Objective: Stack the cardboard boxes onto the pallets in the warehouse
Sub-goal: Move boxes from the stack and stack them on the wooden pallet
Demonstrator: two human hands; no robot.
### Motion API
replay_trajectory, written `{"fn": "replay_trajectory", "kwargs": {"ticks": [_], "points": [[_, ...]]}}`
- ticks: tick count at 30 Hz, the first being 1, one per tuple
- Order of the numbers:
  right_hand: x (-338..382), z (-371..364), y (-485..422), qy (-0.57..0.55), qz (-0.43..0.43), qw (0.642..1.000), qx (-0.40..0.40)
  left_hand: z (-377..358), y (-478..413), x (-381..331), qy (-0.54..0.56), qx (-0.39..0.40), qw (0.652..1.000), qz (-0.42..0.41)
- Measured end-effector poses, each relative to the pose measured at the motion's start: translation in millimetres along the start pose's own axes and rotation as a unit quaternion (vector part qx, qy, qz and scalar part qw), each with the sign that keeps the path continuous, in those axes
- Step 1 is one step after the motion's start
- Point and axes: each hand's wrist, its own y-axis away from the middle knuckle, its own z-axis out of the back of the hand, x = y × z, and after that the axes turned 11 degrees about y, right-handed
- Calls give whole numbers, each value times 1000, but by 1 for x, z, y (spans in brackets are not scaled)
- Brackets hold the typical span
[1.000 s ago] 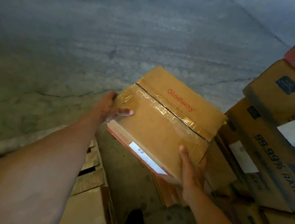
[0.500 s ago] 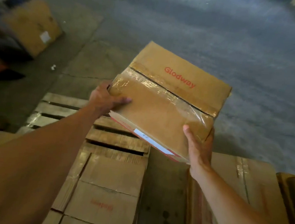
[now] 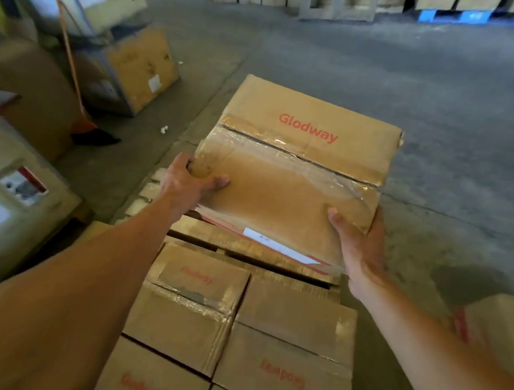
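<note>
Between the left hand point(image 3: 188, 185) and the right hand point(image 3: 358, 244) sits a cardboard box point(image 3: 295, 173), gripped at its near corners above the wooden pallet point(image 3: 230, 242). Both hands are closed tight on it. It is brown, taped with shiny tape, and says "Glodway" in red.

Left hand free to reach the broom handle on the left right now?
Probably not: the left hand grips the held box together with the right hand, and the broom stands well off beside stacked cartons.

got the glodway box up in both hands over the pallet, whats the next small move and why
Probably lower the Glodway box forward onto the bare pallet slats just beyond the stacked boxes. Left hand and right hand hold its near corners, and it hangs above that open spot.
</note>
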Motion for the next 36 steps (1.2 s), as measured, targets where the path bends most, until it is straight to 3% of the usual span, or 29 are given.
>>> {"fn": "replay_trajectory", "kwargs": {"ticks": [7,14,27,36], "points": [[11,-154,77,37,24,997,-57,156,-54,66,16,31,999,-20],[13,-267,126,61,15,997,-46,277,-77,110,6,6,1000,-8],[49,-387,140,94,91,991,29,400,-104,136,46,-34,998,-23],[17,-508,134,95,58,993,-29,465,-211,206,73,44,996,-35]]}}
